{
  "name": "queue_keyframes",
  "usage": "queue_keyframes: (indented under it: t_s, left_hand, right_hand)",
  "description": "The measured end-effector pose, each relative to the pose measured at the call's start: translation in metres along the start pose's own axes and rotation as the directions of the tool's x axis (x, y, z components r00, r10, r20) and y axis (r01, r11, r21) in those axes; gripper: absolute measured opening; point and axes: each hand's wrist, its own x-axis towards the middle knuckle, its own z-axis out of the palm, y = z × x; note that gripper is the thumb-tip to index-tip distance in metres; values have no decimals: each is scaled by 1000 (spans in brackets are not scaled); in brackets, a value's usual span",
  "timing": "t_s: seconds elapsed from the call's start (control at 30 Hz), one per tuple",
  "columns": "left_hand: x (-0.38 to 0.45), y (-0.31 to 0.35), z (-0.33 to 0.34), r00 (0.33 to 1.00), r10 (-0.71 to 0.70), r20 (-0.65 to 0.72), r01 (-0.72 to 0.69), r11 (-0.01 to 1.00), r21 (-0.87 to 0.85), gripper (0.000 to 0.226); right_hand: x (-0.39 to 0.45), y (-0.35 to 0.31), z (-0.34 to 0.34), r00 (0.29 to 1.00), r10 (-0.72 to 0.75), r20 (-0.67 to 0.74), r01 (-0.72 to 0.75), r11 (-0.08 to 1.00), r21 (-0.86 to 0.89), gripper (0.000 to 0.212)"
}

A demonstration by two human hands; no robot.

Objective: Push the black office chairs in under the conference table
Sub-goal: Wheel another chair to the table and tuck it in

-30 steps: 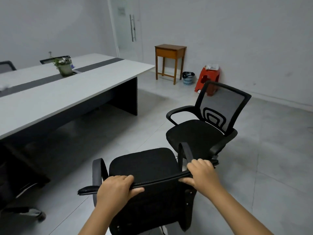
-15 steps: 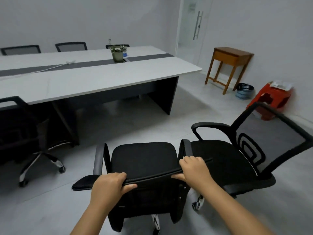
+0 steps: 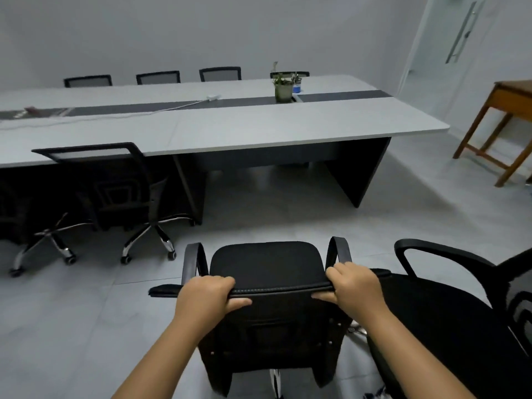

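A black office chair [image 3: 266, 263] stands right in front of me, its seat facing the long white conference table [image 3: 259, 125]. My left hand [image 3: 205, 298] grips the top edge of its backrest on the left side. My right hand [image 3: 355, 286] grips the same edge on the right side. A second black chair with a mesh back [image 3: 449, 306] stands close against it at the lower right. Another black mesh chair [image 3: 112, 185] sits tucked under the table's near side at the left.
Several chair backs [image 3: 158, 77] show along the table's far side. A potted plant [image 3: 283, 86] and a white cable [image 3: 172, 106] lie on the tabletop. A wooden side table [image 3: 501, 125] stands at the right near a glass door [image 3: 457, 38]. Grey tiled floor separates me from the table.
The view has swung left, so the chair I hold now faces the table's open bay squarely. Both hands keep their grip on the backrest. The mesh chair has slid to the right edge.
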Motion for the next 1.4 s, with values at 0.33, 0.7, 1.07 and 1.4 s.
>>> queue_keyframes:
  t_s: [0.33,0.7,1.07,1.4]
  left_hand:
    - [81,-87,66,993,8,-115,-11,1000,-20,67]
    - [200,-168,128,994,-2,-112,-3,999,-47,59]
    - [281,-255,164,966,-22,-256,30,999,29,79]
    - [274,-305,174,968,-127,-218,151,983,100,80]
  right_hand:
    - [98,12,83,988,14,-156,-8,999,38,76]
    - [230,53,168,993,-10,-118,8,1000,-22,77]
    - [360,68,244,996,-85,-41,89,989,114,60]
    - [417,44,275,981,-186,64,168,963,211,60]
